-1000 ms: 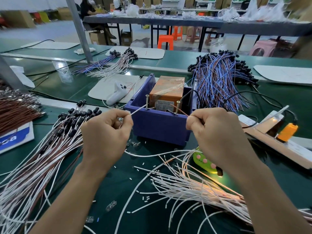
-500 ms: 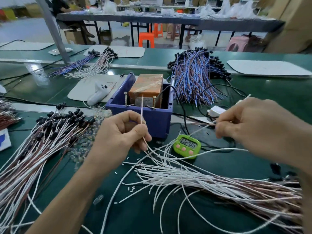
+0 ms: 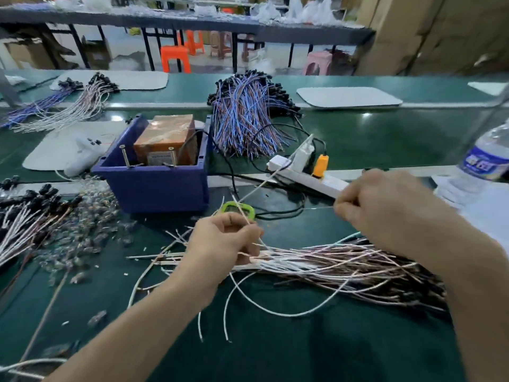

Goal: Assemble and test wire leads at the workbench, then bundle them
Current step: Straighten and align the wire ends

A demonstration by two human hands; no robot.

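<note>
Wire leads (image 3: 344, 260) lie crosswise, bare tips pointing left.

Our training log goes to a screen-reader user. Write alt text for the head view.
A person's left hand and right hand each pinch thin wire above a fan of white and brown leads on a green workbench; a blue bin holding an orange box sits behind.
</note>
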